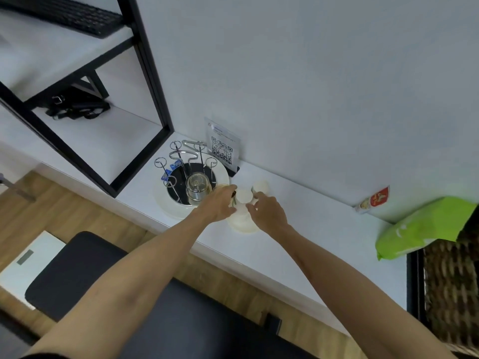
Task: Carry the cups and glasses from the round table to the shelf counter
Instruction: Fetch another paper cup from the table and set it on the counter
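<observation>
Both my hands reach over the white shelf counter (pixel 298 224). My left hand (pixel 220 203) is curled around a glass (pixel 225 187) at the edge of the cup rack's white tray (pixel 166 203). My right hand (pixel 267 211) rests on a cluster of white cups: one white cup (pixel 243 196) between my hands, a lower white cup (pixel 243 222) under my fingers, and another white cup (pixel 261 186) just behind. A clear glass jar (pixel 197 189) stands upside down on the rack. Whether my right fingers grip a cup is hidden.
A wire cup rack (pixel 181 164) stands on the tray. A QR-code sign (pixel 222 149) leans on the wall behind. A black-framed shelf (pixel 153 81) rises at the left. A green bag (pixel 425 226), a small packet (pixel 373 200) and a wicker basket (pixel 451 294) lie at the right.
</observation>
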